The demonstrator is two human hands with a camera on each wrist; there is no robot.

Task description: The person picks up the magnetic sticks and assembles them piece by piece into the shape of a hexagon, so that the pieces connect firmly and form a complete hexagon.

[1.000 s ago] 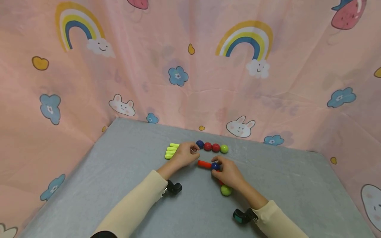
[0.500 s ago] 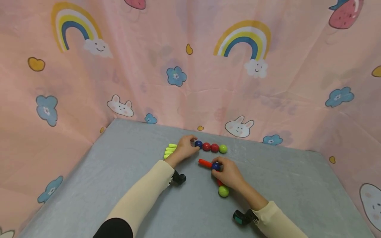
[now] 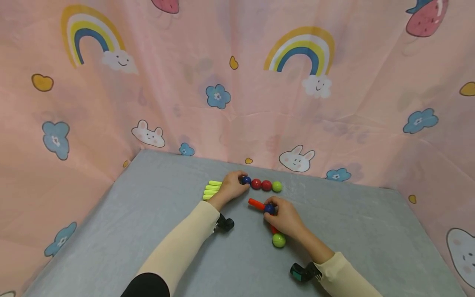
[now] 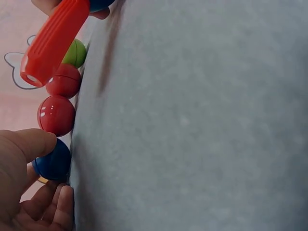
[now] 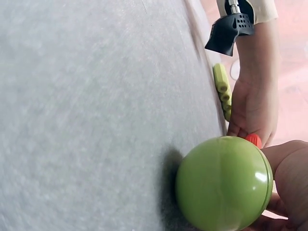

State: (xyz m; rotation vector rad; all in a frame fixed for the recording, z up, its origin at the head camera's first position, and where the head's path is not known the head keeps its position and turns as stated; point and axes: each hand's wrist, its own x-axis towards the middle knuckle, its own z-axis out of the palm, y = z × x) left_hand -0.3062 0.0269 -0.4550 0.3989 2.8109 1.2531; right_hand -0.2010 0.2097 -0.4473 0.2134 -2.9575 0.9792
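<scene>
My left hand (image 3: 231, 185) pinches a blue ball (image 4: 54, 161) at the left end of a row on the grey cloth; its thumb and fingers sit on either side. Beside that ball are two red balls (image 3: 261, 185) and a green ball (image 3: 276, 187). Nearer, my right hand (image 3: 286, 216) holds another blue ball (image 3: 269, 208) between thumb and fingers. A red ribbed rod (image 4: 55, 43) sticks out leftward from this ball. A second red rod (image 3: 273, 229), partly hidden by the hand, runs from it down to a green ball (image 5: 224, 185).
Several yellow-green rods (image 3: 211, 192) lie side by side just left of my left hand, partly covered by it. A pink patterned curtain (image 3: 230, 123) stands behind the grey table surface (image 3: 178, 247).
My left hand has moved up and right from near the yellow-green rods and taken hold of the row's blue ball. The right hand stays nearly in place; its red rod tilts slightly more.
</scene>
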